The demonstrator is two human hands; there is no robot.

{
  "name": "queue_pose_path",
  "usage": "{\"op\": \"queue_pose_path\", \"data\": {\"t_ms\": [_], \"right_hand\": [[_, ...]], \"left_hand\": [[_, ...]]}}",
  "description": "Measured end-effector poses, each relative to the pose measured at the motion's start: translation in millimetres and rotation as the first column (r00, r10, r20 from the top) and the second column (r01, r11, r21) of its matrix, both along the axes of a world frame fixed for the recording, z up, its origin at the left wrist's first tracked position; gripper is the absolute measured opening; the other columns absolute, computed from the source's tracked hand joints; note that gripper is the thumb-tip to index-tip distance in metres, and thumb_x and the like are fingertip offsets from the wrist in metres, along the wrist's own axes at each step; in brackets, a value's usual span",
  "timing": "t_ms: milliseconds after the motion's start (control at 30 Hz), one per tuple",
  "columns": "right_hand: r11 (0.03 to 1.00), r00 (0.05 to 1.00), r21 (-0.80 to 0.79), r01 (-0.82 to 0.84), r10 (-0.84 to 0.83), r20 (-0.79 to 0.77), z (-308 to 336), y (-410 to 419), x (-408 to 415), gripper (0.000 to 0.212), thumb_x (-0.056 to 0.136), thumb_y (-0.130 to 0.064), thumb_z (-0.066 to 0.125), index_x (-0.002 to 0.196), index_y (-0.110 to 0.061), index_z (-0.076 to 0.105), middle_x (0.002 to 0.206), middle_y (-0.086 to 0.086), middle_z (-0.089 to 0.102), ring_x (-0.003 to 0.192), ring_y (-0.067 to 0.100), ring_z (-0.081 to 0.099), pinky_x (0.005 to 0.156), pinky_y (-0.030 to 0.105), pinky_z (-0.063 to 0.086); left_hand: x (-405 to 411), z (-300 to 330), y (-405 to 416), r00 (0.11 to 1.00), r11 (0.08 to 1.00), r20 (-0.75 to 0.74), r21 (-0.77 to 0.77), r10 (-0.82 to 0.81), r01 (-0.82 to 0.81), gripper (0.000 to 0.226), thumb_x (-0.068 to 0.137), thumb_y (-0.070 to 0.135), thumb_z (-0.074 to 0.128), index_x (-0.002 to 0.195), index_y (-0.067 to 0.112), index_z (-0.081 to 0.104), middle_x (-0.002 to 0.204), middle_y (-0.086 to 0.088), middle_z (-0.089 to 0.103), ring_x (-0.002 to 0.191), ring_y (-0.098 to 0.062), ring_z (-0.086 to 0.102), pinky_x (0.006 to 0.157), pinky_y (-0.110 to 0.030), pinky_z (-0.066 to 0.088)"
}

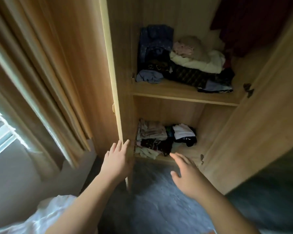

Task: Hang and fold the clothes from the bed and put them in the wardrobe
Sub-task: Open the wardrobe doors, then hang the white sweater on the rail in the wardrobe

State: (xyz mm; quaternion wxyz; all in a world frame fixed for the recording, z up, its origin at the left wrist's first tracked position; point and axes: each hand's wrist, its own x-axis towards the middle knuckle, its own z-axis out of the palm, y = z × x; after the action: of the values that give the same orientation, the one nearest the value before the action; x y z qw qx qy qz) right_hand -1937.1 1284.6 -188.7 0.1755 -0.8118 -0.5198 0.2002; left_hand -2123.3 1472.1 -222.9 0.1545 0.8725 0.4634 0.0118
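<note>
I see two hands, both bare and holding nothing; my left hand [117, 159] has its fingers straight and spread, the fingertips [126, 142] lying against the edge of the open left door [111, 68] of the wardrobe [184, 97]; my right hand [187, 174] is flat and spread too, hovering just off the front lip of the lower shelf [161, 158], touching nothing that I can make out.

Just beyond both sets of fingers, on that lower shelf, lie two small stacks of folded clothes: a pale and dark stack [150, 139] nearest the left hand, a white and black stack [184, 135] beyond the right; above them, one shelf up, the upper shelf [181, 96] carries a blue patterned pile [155, 46] on the left and a cream and dark heap [198, 63] on the right, loosely laid.

Further up and right of the right hand, dark red garments [254, 22] hang; one right door [260, 132] stands open; left of the left hand hangs a beige curtain [41, 73] beside one window [2, 135]; beneath my arms is grey carpet [156, 196]; white fabric [46, 215] shows under the left forearm.
</note>
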Motion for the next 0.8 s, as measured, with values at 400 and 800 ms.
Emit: {"op": "queue_pose_path", "data": {"t_ms": [400,800], "right_hand": [[0.966,0.959,0.061,0.252,-0.258,0.119,11,-66,-10,0.069,0.103,-0.044,0.044,0.16,-0.033,0.007,0.169,-0.005,0.003,0.155,0.018,-0.001,0.126,0.038,0.011],[0.771,0.76,0.094,0.63,-0.637,0.126,2,-231,14,0.074,0.097,-0.048,0.046,0.16,-0.027,0.014,0.168,0.001,0.011,0.155,0.025,0.007,0.123,0.042,0.016]], "left_hand": [[40,27,-69,0.954,0.958,0.09,0.048,-0.286,0.283,0.073,0.099,0.043,0.042,0.158,0.032,0.002,0.168,-0.004,0.002,0.154,-0.028,-0.003,0.123,-0.049,0.011],[139,28,-202,0.767,0.771,0.08,0.041,-0.636,0.635,0.069,0.101,0.055,0.033,0.158,0.033,0.002,0.168,-0.002,-0.004,0.154,-0.024,-0.008,0.123,-0.049,0.003]]}}
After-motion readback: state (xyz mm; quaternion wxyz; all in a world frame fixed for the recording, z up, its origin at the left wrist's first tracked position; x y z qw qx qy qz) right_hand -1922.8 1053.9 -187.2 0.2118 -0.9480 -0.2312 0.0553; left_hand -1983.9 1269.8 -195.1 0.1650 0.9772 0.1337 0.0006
